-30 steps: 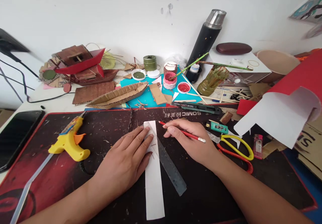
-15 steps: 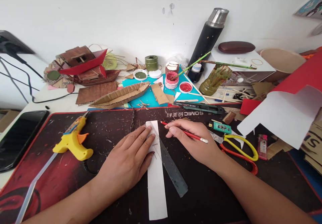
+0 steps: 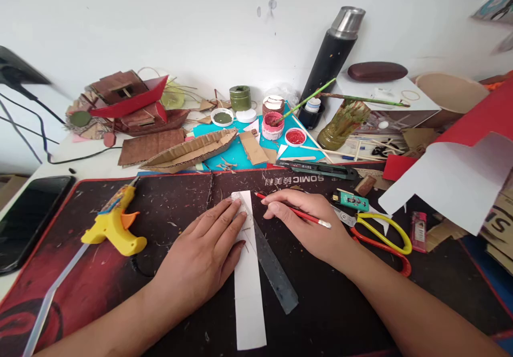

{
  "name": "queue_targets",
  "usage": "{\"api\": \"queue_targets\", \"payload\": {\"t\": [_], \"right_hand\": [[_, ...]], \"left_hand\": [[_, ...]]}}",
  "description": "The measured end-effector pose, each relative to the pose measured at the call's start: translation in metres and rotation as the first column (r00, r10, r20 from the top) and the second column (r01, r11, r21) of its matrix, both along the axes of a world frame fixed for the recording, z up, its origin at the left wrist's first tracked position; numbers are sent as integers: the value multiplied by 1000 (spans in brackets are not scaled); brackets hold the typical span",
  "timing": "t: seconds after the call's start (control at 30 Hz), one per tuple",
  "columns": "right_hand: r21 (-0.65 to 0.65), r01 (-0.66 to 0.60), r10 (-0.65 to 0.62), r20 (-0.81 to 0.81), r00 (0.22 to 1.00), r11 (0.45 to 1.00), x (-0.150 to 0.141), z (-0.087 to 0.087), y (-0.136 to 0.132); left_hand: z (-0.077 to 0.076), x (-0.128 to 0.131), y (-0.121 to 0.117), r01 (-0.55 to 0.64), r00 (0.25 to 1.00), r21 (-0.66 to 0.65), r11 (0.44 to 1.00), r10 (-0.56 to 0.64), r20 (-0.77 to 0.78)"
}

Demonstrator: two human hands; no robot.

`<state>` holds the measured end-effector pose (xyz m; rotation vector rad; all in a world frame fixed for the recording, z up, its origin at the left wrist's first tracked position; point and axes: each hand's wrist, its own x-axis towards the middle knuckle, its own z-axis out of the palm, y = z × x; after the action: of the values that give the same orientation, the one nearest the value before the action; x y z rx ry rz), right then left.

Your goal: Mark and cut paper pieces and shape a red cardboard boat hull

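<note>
A long white paper strip [image 3: 248,287] lies on the dark desk mat [image 3: 132,287]. A grey translucent ruler [image 3: 272,263] crosses its upper part at a slant. My left hand [image 3: 202,255] lies flat with fingers stretched out, pressing the strip and the ruler's top end. My right hand [image 3: 310,223] is closed on a red pencil [image 3: 308,216], whose tip points left near the strip's top edge.
A yellow glue gun [image 3: 114,226] lies on the mat's left, a phone [image 3: 24,220] beyond it. Yellow and red scissors [image 3: 380,234], a lighter [image 3: 419,231] and red-white card [image 3: 452,180] sit at right. Paint pots [image 3: 272,124], a cardboard boat [image 3: 192,151] and a flask [image 3: 331,57] stand behind.
Both hands stay almost where they were on the strip and ruler. The view has shifted slightly.
</note>
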<state>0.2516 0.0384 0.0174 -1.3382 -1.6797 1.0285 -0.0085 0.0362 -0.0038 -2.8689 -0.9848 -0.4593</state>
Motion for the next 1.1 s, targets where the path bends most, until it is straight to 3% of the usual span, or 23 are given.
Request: {"api": "queue_targets", "payload": {"t": [1.1], "right_hand": [[0,-39,39,-65,997,999,-3,2,-3]], "left_hand": [[0,0,1,4,1000,10,1000,-4,-21]]}}
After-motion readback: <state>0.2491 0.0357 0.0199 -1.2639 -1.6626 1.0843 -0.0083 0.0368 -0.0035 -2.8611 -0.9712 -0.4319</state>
